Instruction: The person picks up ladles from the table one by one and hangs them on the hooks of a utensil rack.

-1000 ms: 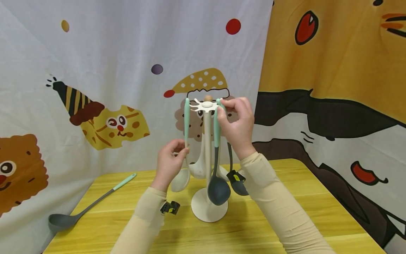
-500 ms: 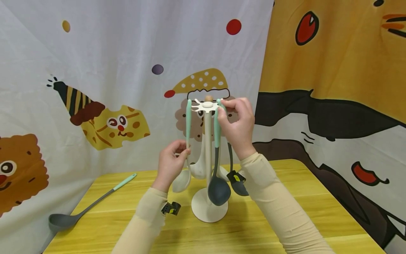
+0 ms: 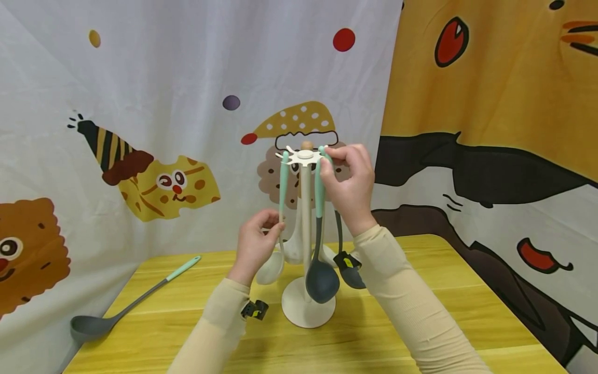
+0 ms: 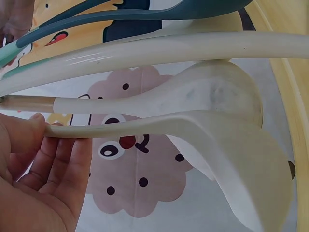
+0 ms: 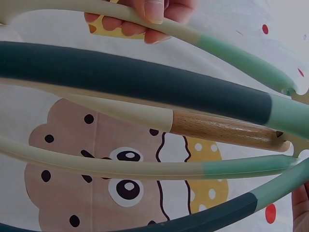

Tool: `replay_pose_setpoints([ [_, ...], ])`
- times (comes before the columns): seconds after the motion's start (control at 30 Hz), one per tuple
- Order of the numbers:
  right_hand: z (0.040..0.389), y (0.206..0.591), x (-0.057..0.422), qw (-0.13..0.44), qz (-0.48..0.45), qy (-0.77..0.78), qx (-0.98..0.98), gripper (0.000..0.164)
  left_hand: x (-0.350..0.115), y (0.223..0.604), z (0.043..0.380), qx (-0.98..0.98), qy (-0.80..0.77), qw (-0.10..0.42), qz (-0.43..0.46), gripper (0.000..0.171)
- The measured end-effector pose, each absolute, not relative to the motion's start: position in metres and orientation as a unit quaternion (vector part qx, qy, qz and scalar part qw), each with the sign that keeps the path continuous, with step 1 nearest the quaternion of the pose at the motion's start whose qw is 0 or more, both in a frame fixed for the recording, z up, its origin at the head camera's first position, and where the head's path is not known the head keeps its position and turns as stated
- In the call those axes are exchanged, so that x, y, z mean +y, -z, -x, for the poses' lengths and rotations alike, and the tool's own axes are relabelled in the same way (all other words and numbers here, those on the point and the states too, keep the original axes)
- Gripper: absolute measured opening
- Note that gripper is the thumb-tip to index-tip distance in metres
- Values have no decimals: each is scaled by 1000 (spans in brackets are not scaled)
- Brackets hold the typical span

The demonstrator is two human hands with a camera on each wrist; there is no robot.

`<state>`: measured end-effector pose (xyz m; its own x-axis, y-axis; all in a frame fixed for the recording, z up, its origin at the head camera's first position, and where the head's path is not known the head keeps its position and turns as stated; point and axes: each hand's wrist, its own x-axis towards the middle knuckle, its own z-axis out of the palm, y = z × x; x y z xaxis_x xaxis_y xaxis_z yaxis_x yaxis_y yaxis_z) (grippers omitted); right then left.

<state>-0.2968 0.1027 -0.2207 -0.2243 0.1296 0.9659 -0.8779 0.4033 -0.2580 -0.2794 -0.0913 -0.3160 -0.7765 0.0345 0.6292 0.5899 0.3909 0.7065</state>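
A cream ladle with a mint handle (image 3: 284,182) hangs upright at the left side of a white utensil rack (image 3: 306,208). My left hand (image 3: 258,241) pinches its pale stem between thumb and fingers, just below the mint part. Its bowl (image 4: 260,164) points down in the left wrist view. The handle's tip overlaps a left hook of the rack's top. My right hand (image 3: 351,179) pinches the right edge of the rack's top, beside two mint handle ends. Under that hand hangs a dark blue spoon-shaped utensil (image 3: 322,280).
A wooden-handled white ladle (image 3: 294,248) hangs behind the post, and another dark utensil (image 3: 351,275) hangs at the right. On the wooden table (image 3: 163,322) at left lies a grey ladle (image 3: 93,326). A printed curtain (image 3: 187,78) stands behind.
My left hand has moved the cream ladle to the right and slightly down, its handle tip coming in to the rack's hooks. The right hand has stayed in place.
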Motion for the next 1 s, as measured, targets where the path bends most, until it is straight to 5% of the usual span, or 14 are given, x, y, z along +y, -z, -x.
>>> replay_pose_setpoints([
  [0.7,298,221,103,553,-298,-472,-619,25,-93,323,278,-803,518,233,181,19],
  [1.0,298,221,103,551,-299,-479,-615,23,-101,333,278,-805,521,210,192,48],
])
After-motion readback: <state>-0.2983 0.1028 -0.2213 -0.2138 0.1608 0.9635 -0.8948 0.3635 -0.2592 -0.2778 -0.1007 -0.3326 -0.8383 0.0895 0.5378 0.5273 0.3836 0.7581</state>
